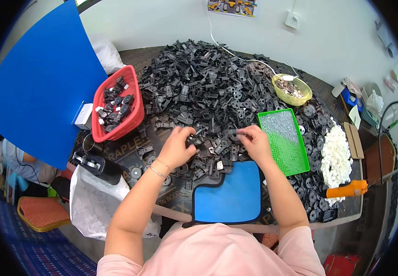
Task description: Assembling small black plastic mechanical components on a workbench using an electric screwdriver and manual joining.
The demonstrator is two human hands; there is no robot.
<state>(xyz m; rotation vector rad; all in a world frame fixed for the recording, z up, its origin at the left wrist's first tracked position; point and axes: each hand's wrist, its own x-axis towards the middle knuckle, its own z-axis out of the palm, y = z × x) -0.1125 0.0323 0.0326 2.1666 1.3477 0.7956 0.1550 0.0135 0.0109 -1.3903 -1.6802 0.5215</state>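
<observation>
A big heap of black plastic parts [199, 83] spreads over the dark table before me. At its near edge my left hand [177, 146] is closed around a small black plastic part [191, 138], mostly hidden by the fingers. To its right, my right hand [255, 141] has thumb and forefinger pinched at a dark, roundish plastic part [232, 134]; its exact shape is hard to make out. Loose black pieces lie between and under both hands. Below them, a blue mat [229, 195] with a black border lies at the table's front edge.
A red basket [139, 110] with assembled parts stands left. On the right are a green tray [302, 149] of small metal pieces, a yellow bowl [302, 99], black discs [316, 161], white parts [336, 156] and an orange-handled power screwdriver [348, 189]. A white cable crosses the heap.
</observation>
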